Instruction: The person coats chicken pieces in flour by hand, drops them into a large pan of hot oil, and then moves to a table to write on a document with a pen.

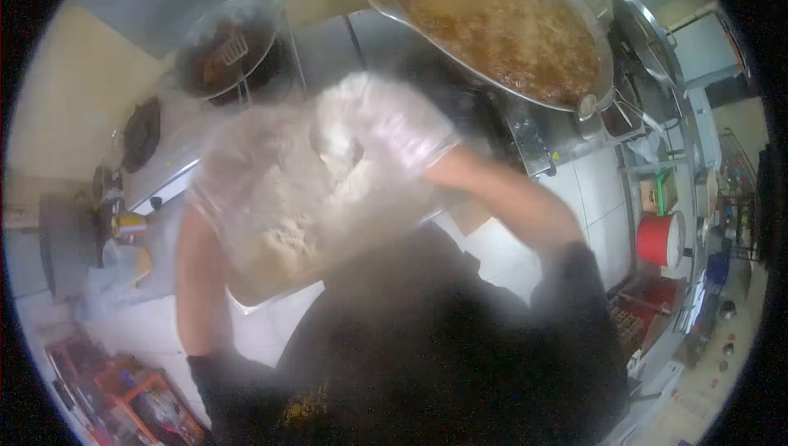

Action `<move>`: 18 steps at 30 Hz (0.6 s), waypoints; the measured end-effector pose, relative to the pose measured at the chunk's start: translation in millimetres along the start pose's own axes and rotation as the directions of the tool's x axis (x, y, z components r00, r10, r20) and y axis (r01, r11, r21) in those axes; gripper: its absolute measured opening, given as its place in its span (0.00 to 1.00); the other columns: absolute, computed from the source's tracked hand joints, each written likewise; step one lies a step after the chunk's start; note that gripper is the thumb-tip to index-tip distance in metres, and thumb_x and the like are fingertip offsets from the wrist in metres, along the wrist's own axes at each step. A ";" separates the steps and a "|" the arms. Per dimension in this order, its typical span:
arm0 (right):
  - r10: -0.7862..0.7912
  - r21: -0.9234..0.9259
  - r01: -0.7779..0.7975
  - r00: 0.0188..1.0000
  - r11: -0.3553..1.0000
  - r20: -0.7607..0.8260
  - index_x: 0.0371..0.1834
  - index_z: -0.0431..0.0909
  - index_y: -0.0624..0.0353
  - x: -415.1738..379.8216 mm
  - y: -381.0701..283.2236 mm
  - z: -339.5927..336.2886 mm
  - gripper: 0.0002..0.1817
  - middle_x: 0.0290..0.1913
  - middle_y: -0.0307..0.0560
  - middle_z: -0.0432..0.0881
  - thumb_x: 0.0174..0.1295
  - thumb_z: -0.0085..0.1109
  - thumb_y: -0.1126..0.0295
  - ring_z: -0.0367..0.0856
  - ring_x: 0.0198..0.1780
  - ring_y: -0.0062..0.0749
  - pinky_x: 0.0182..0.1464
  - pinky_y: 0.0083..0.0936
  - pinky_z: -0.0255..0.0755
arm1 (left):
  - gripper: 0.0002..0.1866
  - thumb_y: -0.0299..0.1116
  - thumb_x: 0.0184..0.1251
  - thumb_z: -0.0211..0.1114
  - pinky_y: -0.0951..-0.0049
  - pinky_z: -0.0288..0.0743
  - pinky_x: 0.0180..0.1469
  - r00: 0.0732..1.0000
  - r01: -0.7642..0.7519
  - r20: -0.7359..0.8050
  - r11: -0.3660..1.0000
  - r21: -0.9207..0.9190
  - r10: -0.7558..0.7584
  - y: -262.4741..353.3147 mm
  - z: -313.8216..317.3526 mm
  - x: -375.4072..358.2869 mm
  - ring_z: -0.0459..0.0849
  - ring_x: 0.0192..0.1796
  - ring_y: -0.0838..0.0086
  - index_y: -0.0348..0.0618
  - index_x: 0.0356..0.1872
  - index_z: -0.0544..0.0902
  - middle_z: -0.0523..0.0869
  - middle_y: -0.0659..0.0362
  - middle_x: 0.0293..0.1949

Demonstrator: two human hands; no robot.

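Note:
Through steam I see a metal tray (246, 305) of pale flour (291, 241) in front of my body. Both hands wear loose clear plastic gloves and reach in over the tray. My left hand (242, 159) is above its left part, fingers blurred by haze and plastic. My right hand (373, 118) bends in from the right, close to a rounded white lump (336, 146) that looks floury. What the lump is, and whether my right fingers grip it, I cannot make out. Loose flour is heaped just below the lump.
Beyond the tray, a large pan of bubbling brown oil (509, 27) stands at the upper right. A dark pan (197, 77) with a slotted spatula (234, 50) is at the upper left. A red pot (659, 239) sits on the right-hand shelving; crates (135, 397) are low left.

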State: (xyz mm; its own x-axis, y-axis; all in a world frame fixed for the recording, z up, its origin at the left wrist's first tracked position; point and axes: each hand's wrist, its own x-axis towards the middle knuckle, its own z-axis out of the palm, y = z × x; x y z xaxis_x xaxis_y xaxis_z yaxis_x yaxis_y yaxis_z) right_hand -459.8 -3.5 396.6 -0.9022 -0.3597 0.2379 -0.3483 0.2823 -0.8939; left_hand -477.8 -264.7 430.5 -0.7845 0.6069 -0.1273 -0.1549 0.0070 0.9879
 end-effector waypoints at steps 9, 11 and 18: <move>-0.268 -0.952 -0.071 0.951 0.299 -0.155 0.42 0.83 0.57 -1.5 -109.6 -226.6 0.14 0.41 0.50 0.84 0.53 0.59 0.66 0.83 0.44 0.39 0.49 0.35 0.78 | 0.22 0.39 0.64 0.69 0.66 0.73 0.62 0.919 -0.394 0.233 0.737 0.549 0.318 188.1 119.9 102.5 0.83 0.55 0.62 0.42 0.58 0.82 0.84 0.49 0.56; -0.123 -0.842 -0.291 0.916 0.455 -0.383 0.43 0.83 0.57 -6.4 -88.5 -275.4 0.14 0.42 0.50 0.84 0.55 0.59 0.66 0.83 0.44 0.40 0.49 0.35 0.78 | 0.21 0.37 0.63 0.69 0.68 0.74 0.62 0.941 -0.329 0.173 0.673 0.663 0.290 197.9 151.8 137.4 0.84 0.55 0.61 0.42 0.57 0.83 0.85 0.47 0.55; 0.318 -0.489 -0.700 0.690 0.519 -0.650 0.46 0.82 0.59 -22.0 39.4 -397.8 0.15 0.43 0.52 0.84 0.59 0.58 0.62 0.84 0.44 0.41 0.47 0.37 0.79 | 0.28 0.48 0.67 0.65 0.59 0.68 0.69 0.965 -0.259 0.262 0.316 0.913 0.033 114.9 214.1 308.4 0.78 0.64 0.60 0.46 0.64 0.78 0.77 0.54 0.66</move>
State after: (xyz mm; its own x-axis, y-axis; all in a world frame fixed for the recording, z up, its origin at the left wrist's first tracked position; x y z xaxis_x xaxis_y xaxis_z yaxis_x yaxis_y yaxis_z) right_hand -554.9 369.3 507.3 -0.8988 0.4196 0.1268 0.3265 0.8339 -0.4449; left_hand -608.9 93.4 523.7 -0.6047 0.7937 -0.0668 0.7019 0.5706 0.4264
